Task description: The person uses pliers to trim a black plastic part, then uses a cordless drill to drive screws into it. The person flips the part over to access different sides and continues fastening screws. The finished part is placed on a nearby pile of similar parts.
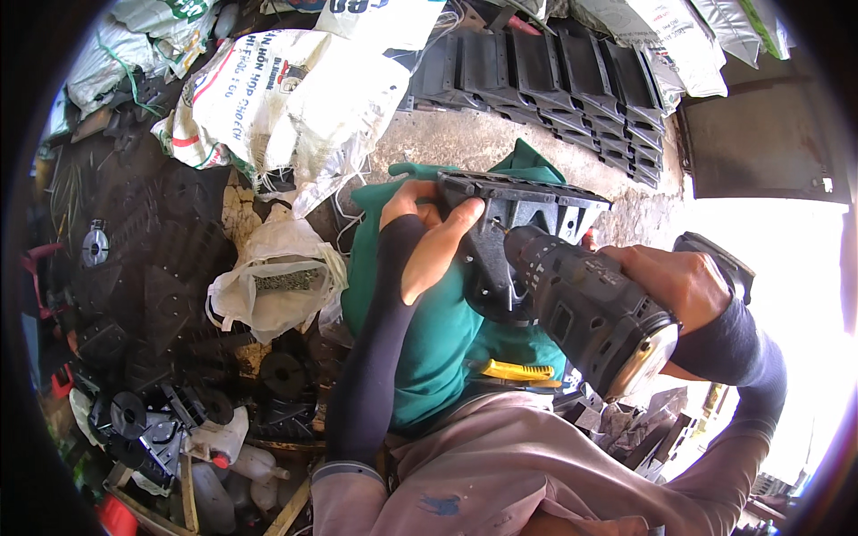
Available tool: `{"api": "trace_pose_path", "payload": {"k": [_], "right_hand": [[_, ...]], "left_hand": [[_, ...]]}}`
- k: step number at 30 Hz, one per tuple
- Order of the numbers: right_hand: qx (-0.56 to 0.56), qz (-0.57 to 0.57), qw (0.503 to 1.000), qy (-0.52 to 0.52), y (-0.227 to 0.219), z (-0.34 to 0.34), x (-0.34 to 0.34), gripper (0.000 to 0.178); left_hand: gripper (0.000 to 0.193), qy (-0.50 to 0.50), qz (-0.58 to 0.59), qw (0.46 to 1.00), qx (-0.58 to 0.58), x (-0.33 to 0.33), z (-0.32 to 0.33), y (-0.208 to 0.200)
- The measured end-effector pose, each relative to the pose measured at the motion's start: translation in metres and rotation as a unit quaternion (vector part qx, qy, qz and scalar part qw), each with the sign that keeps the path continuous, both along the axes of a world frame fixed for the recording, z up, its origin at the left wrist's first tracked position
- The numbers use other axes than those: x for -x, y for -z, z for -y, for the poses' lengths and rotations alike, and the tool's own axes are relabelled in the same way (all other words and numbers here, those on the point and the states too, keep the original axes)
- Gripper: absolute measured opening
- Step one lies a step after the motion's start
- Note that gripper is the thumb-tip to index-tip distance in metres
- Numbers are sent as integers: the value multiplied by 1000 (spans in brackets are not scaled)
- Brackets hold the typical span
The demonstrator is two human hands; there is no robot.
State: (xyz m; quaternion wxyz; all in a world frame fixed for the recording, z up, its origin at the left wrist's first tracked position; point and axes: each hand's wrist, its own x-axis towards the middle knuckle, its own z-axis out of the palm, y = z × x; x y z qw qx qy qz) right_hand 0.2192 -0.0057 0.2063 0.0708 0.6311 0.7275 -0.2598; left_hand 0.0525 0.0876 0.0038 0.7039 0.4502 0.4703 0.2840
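Two hands busy from where I'm standing: past a yellow-handled tool (517, 371) at the person's waist, the right hand (670, 284) is wrapped round a black drill (585, 299), nose up close to a black ribbed part (497, 214) over the green-clad legs (416, 357), its left end pinched by the left hand (429, 239). Open white bag (266, 246) of small bits sits left, sacks (259, 103) far left, stacked black parts (572, 85) far right.
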Motion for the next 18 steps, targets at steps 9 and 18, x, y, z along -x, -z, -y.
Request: {"api": "trace_pose_path", "payload": {"k": [9,18], "right_hand": [[58,76,994,-43,-12,-16,7,60],[37,63,997,-20,0,-6,-1,53]], "left_hand": [[35,4,-9,1000,-6,-3,0,-2],[34,16,0,999,-38,-2,-1,4]]}}
